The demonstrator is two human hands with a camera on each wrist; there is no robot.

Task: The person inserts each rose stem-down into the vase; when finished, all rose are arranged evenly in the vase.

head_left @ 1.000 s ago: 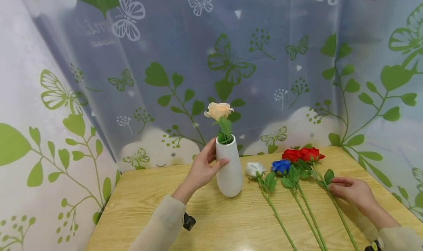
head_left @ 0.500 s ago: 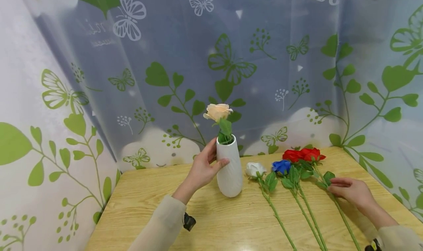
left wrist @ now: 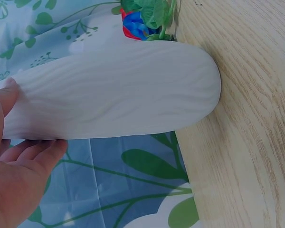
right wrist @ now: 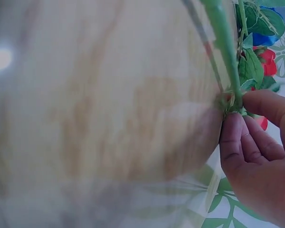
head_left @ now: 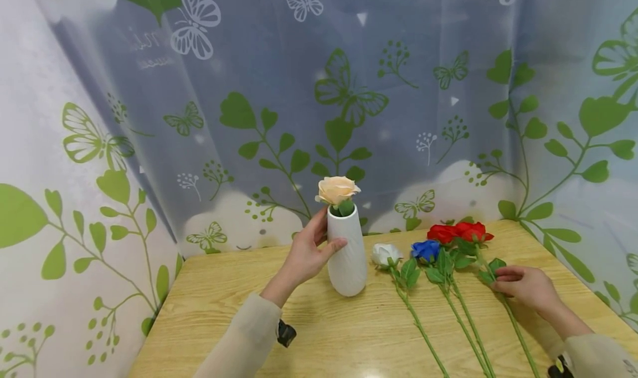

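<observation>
In the head view my left hand (head_left: 308, 250) grips the upper part of a white vase (head_left: 346, 262), thumb across its front. The vase stands upright on the table; its ribbed side (left wrist: 118, 92) fills much of the left wrist view. A peach rose (head_left: 338, 190) stands in it, bloom just above the rim, its stem hidden inside. Over at the right, my right hand (head_left: 533, 292) pinches the stem of a red rose (head_left: 474, 231) just below its leaves. In the right wrist view, that green stem (right wrist: 223, 42) runs between thumb and fingertips.
A white rose (head_left: 386, 254), a blue rose (head_left: 425, 250) and another red rose (head_left: 441, 233) lie right of the vase, stems towards the near edge. The wooden table (head_left: 224, 311) meets a patterned curtain (head_left: 269, 51) behind, with similar cloth at both sides.
The peach rose has dropped lower into the vase, its leaves now mostly below the rim. My left hand stays on the vase; my right hand has hardly moved at the red rose's stem.
</observation>
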